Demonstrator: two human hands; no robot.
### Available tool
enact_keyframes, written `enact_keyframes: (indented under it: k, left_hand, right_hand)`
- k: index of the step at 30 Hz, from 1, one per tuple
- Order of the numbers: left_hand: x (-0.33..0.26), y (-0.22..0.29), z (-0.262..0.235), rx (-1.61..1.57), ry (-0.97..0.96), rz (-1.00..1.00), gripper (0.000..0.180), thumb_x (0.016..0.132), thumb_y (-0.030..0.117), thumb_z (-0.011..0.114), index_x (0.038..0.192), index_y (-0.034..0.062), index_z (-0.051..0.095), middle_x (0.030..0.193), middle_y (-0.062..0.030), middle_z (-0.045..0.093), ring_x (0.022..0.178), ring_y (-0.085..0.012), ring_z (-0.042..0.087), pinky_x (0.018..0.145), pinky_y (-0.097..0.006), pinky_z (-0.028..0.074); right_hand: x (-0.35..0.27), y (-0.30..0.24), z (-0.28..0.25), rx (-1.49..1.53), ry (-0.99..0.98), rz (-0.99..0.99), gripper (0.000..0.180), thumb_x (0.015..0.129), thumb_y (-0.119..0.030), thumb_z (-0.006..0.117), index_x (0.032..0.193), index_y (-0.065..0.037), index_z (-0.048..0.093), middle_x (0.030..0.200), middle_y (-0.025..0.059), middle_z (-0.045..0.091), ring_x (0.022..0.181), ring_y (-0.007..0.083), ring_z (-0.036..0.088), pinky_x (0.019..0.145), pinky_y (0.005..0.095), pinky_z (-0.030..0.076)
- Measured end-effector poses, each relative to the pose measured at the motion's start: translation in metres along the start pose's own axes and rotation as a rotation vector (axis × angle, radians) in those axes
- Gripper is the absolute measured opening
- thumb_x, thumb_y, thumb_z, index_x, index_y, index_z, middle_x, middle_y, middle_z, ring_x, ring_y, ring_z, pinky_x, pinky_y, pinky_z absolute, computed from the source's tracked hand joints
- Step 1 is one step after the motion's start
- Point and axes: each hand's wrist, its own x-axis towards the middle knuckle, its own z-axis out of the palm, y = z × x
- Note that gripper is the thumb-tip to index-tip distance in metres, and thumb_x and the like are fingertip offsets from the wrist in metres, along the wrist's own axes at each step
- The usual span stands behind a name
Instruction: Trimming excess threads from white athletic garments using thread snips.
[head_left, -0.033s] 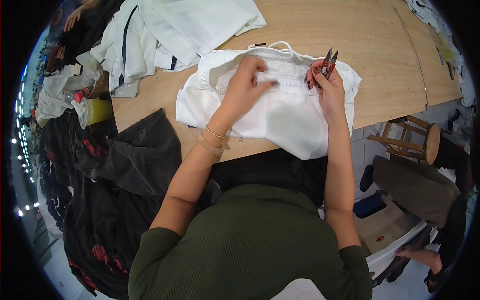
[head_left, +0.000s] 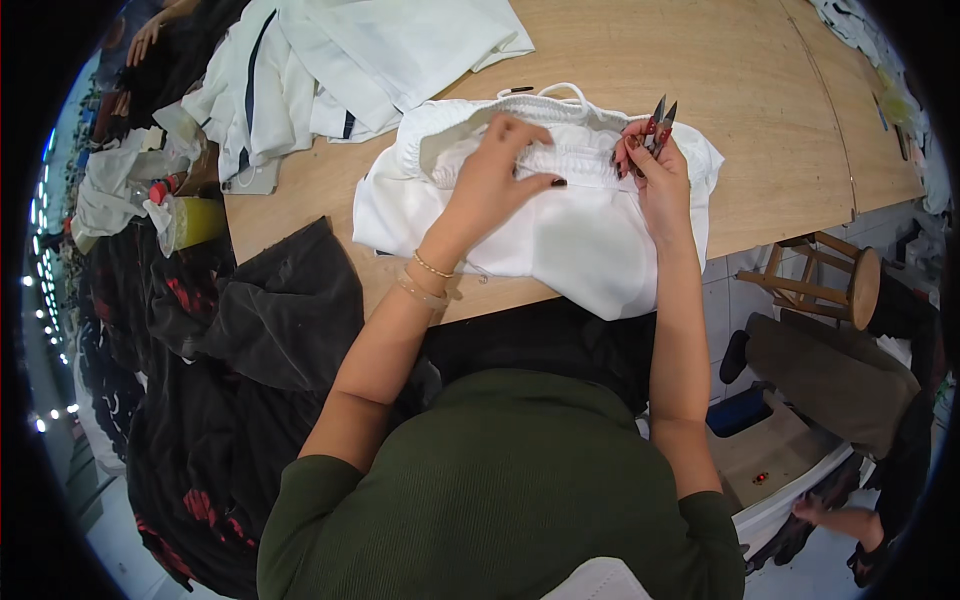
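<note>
The white garment (head_left: 490,238) lies on the wooden table (head_left: 770,150) under both hands, its gathered waistband (head_left: 585,165) running between them; the left hand (head_left: 495,170) rests over the waistband, fingers bent and thumb stretched well away from them, so it looks spread from where I stand; the right hand (head_left: 655,170) is curled around red-handled snips (head_left: 662,125), dark blades pointing away from the person, its fingertips at the waistband, though I cannot tell whether they pinch cloth too; a white cord loop (head_left: 572,90) sticks up beyond and between the hands; farther off, past the left hand, white cloth (head_left: 390,60) is heaped; a yellow drink (head_left: 200,222) stands well to that hand's left.
</note>
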Motion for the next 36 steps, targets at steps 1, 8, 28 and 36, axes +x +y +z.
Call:
enact_keyframes:
  k: [1, 8, 28, 36]
  left_hand:
    - [-0.002, 0.007, 0.001, 0.289, -0.1, 0.221, 0.012, 0.083, 0.001, 0.059, 0.092, 0.0041, 0.052, 0.091, -0.008, 0.05, 0.067, -0.0237, 0.054, 0.064, -0.032, 0.045]
    - [0.01, -0.013, 0.002, -0.18, 0.059, -0.017, 0.012, 0.08, 0.011, 0.067, 0.088, 0.0088, 0.059, 0.098, -0.0066, 0.05, 0.08, -0.0263, 0.057, 0.068, -0.035, 0.047]
    - [0.006, 0.004, 0.006, 0.314, -0.145, 0.237, 0.007, 0.08, 0.005, 0.065, 0.086, 0.0047, 0.063, 0.087, -0.0041, 0.057, 0.074, -0.0228, 0.059, 0.068, -0.031, 0.048]
    - [0.008, 0.004, 0.011, 0.264, -0.07, 0.117, 0.007, 0.087, 0.012, 0.059, 0.087, 0.0053, 0.063, 0.091, -0.0051, 0.059, 0.078, -0.0268, 0.061, 0.066, -0.035, 0.049]
  right_hand:
    - [0.0, -0.001, -0.001, -0.005, 0.001, -0.006, 0.009, 0.093, -0.002, 0.051, 0.101, -0.002, 0.055, 0.08, 0.0057, 0.058, 0.07, 0.0116, 0.051, 0.064, 0.0234, 0.041]
    - [0.001, 0.0, 0.003, 0.004, -0.003, 0.015, 0.01, 0.093, -0.003, 0.051, 0.102, -0.002, 0.055, 0.08, 0.0055, 0.059, 0.071, 0.0114, 0.051, 0.064, 0.0235, 0.041]
    - [-0.007, -0.035, 0.014, -0.198, 0.007, 0.207, 0.012, 0.094, -0.016, 0.055, 0.099, -0.004, 0.057, 0.073, -0.0023, 0.048, 0.065, 0.0053, 0.042, 0.058, 0.0202, 0.033]
    - [-0.03, -0.043, 0.022, -0.923, -0.014, -0.19, 0.018, 0.079, -0.01, 0.068, 0.087, 0.001, 0.057, 0.078, 0.0076, 0.058, 0.078, 0.0226, 0.056, 0.069, 0.032, 0.044]
